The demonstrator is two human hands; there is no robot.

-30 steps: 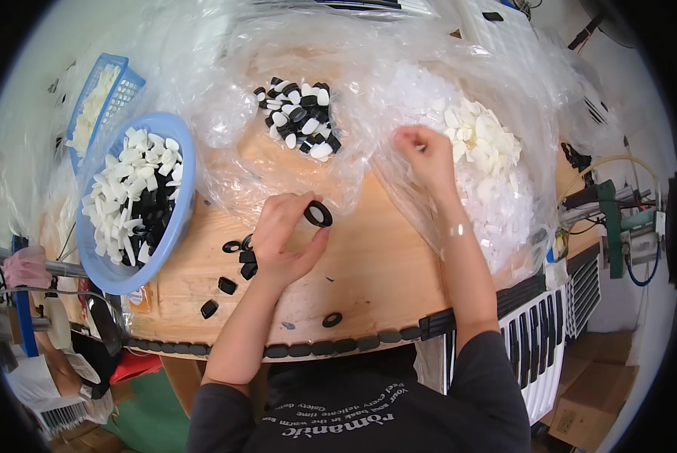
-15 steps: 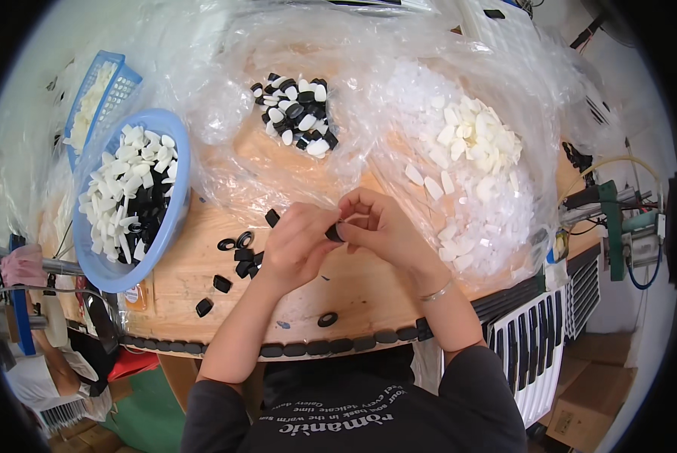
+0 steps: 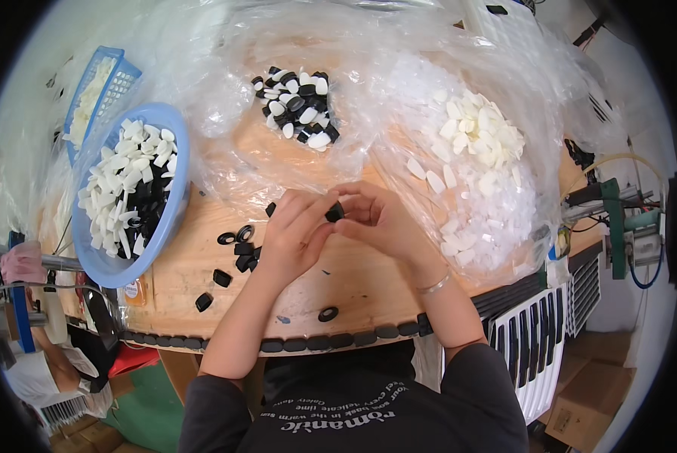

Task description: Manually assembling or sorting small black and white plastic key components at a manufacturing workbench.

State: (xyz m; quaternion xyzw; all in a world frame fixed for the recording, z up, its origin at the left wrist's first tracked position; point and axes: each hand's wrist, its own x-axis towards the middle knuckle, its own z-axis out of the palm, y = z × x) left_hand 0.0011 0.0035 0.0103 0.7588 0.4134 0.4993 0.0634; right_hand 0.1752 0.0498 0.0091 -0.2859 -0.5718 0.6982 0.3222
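Above the middle of the wooden table (image 3: 278, 313), my left hand (image 3: 296, 232) and my right hand (image 3: 374, 220) meet around a small black block-shaped part (image 3: 334, 213). The fingertips of both are closed on it; some of my left fingers are hidden behind the hand. Just left of my left hand lie several similar black blocks (image 3: 244, 262) and a pair of black oval rings (image 3: 226, 238). Another black ring (image 3: 328, 313) rests below my hands, near the front edge. A row of black blocks (image 3: 318, 342) lines that edge.
On the left stands a blue basin (image 3: 182, 189) of white and black pieces, with a blue basket (image 3: 119, 87) behind it. Clear plastic sheeting (image 3: 225, 121) spreads over the back, bearing a black-and-white pile (image 3: 297, 106) and cream pieces (image 3: 482, 128). Slotted white racks (image 3: 531, 355) are at right.
The black part has turned between my fingertips and shows more of its face. My right hand has shifted slightly; both hands stay together at the same spot.
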